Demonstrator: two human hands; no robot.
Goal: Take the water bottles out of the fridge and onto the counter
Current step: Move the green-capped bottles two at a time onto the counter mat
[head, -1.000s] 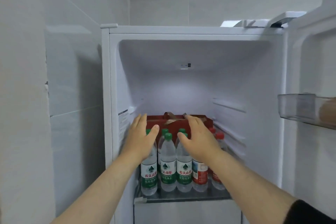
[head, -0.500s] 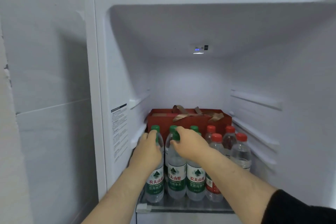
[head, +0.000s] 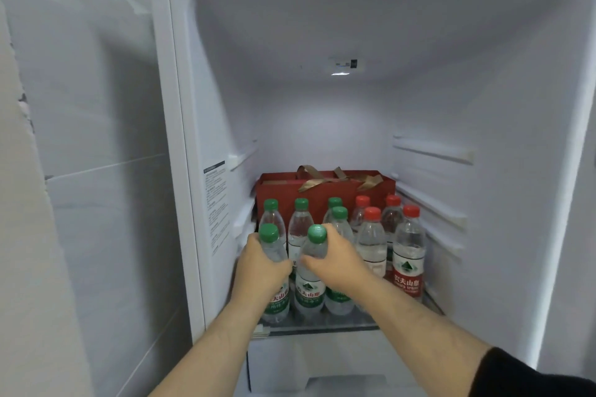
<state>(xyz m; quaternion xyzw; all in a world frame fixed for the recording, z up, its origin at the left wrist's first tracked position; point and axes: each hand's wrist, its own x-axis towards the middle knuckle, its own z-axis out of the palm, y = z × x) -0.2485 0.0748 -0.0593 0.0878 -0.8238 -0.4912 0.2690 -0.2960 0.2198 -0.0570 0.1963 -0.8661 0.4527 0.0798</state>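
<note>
Several clear water bottles stand on the glass shelf (head: 338, 322) of the open fridge. Green-capped ones are on the left, red-capped bottles (head: 409, 255) on the right. My left hand (head: 261, 267) is closed around the neck of the front-left green-capped bottle (head: 277, 300). My right hand (head: 335, 259) grips the neck of the front-middle green-capped bottle (head: 310, 287), which leans slightly toward me. Both bottles are still at the shelf's front edge. More green-capped bottles (head: 301, 219) stand right behind them.
A red gift bag (head: 325, 190) with gold ribbon handles fills the back of the shelf. Empty shelf rails run along both fridge side walls. A grey tiled wall (head: 80, 138) borders the fridge on the left. No counter is in view.
Both hands have gone from reaching over the bottle caps to closing around two front green-capped bottles. The view has moved closer into the fridge, and the door shelf on the right is out of frame.
</note>
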